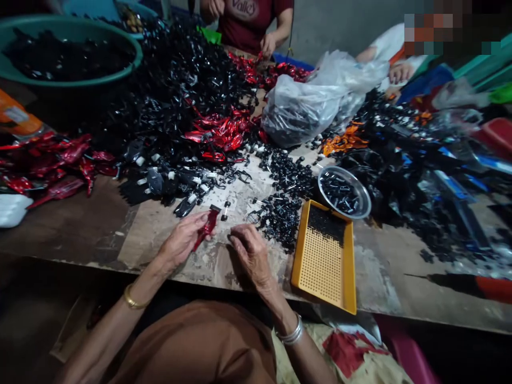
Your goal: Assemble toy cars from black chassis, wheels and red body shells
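Note:
My left hand point(182, 241) is closed on a glossy red plastic toy-car body point(205, 232) with a dark end, held just above the table. Beside it, my right hand point(255, 255) has its fingers curled and pressed together; whether something small is pinched there is hidden. A short axle with two black wheels point(225, 210) lies just beyond the red part. Right of that spreads a heap of small black wheels and axles point(282, 220). Black shells with white pieces point(155, 180) lie beyond my left hand.
A yellow perforated tray point(296, 261) holds tiny black pieces, beside a clear bowl point(366, 209) of dark parts. Red shells point(64, 165) lie left, near a green basin point(80, 82). A plastic bag point(300, 109) stands behind. A red-handled pointed tool point(490, 288) lies right. Two co-workers point(252, 24) sit opposite.

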A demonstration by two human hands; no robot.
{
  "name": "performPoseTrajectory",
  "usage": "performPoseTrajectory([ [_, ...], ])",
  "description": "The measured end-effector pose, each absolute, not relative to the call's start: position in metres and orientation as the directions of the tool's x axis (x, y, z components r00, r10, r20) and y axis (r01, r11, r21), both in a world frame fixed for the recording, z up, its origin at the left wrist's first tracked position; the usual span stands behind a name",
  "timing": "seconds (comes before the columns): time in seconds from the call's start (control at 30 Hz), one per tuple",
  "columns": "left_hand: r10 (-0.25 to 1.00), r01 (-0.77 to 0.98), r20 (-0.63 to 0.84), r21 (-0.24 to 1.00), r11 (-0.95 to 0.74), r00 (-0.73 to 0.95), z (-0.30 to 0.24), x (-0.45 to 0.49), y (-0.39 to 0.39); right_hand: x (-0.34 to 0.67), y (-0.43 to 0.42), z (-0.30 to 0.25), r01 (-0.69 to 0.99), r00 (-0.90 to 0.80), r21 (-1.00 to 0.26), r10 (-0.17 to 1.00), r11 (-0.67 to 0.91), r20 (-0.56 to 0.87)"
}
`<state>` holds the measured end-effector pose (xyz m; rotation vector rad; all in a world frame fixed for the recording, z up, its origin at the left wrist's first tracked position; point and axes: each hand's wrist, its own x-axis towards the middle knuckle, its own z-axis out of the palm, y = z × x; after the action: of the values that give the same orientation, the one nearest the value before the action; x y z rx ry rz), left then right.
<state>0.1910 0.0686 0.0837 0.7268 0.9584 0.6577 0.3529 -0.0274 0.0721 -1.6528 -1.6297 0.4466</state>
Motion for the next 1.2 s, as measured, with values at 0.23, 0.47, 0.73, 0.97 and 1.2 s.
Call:
performPoseTrajectory([
  [0.23, 0.934, 0.510, 0.105, 0.813, -0.279, 0.342, 0.076, 0.107, 0.094, 0.355, -0.034, 0.066, 0.807, -0.084, -0.560, 0.975, 0.189, 0.207],
  [0.47, 0.829, 0.777, 0.374, 0.327, -0.538, 0.416, 0.053, 0.033, 0.124, 0.352, -0.038, 0.060, 0.781, -0.033, -0.597, 0.967, 0.183, 0.254],
  [0.73, 0.725, 0.812, 0.625, 0.241, -0.532, 0.290, 0.056, 0.039, 0.133, 0.365, 0.002, 0.083, 0.730, 0.107, -0.677, 0.961, 0.097, 0.254],
  [0.97, 0.791, 0.813, 0.560, 0.325, -0.482, 0.245, 0.078, 0.090, 0.097, 0.361, 0.038, 0.073, 0.875, 0.117, -0.484, 0.962, 0.019, 0.249],
  [1.2, 0.802, 0.647, 0.286, 0.477, -0.594, 0.525, 0.083, 0.195, 0.104, 0.354, 0.027, 0.074, 0.865, 0.141, -0.501, 0.948, 0.023, 0.287],
])
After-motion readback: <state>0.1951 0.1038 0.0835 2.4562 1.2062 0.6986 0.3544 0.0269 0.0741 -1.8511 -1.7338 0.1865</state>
